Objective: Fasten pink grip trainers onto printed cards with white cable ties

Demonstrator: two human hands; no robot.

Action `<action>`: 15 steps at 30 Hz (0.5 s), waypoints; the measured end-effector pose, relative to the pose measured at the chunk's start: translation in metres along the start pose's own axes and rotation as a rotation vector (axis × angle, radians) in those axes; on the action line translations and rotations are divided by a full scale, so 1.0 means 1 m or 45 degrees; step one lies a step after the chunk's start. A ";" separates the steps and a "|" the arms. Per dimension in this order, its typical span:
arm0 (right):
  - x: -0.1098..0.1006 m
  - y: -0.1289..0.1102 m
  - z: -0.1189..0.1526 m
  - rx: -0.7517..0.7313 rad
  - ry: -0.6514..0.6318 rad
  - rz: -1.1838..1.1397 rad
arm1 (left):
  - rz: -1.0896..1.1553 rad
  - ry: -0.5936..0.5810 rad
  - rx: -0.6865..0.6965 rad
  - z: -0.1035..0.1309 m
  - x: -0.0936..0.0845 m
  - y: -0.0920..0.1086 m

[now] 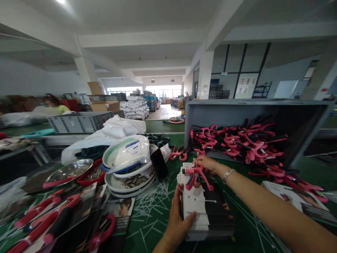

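Pink-and-black tool lies atop card stack on tabletop. Right hand: fingers curled at tool's far end, exact hold indeterminable. Left hand: half-open against stack's left edge, thumb on top.

Green tabletop beneath card stack, white strips

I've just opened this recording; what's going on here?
A person's left hand rests against a stack of printed cards, thumb on top. The right hand is at the far end of a pink-and-black tool over the stack; its exact grip is unclear. Similar tools lie heaped in a grey crate, and thin white strips are strewn across the green table.
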State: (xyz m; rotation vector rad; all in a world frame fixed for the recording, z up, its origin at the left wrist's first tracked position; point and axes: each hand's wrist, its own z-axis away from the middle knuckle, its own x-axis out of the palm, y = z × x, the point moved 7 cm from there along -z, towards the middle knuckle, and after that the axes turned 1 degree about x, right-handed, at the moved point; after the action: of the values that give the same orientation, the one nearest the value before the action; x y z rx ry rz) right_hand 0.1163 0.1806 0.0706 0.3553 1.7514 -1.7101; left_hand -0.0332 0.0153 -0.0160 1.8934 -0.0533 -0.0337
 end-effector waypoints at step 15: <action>-0.011 -0.036 0.125 -0.550 0.221 0.622 | -0.078 0.026 0.024 0.000 0.000 0.013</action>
State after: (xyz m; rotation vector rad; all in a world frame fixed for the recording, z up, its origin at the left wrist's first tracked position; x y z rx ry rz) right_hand 0.1351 0.0586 0.1142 0.6826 1.9024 -0.9561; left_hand -0.0338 0.0112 -0.0041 1.9132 0.0182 -0.0553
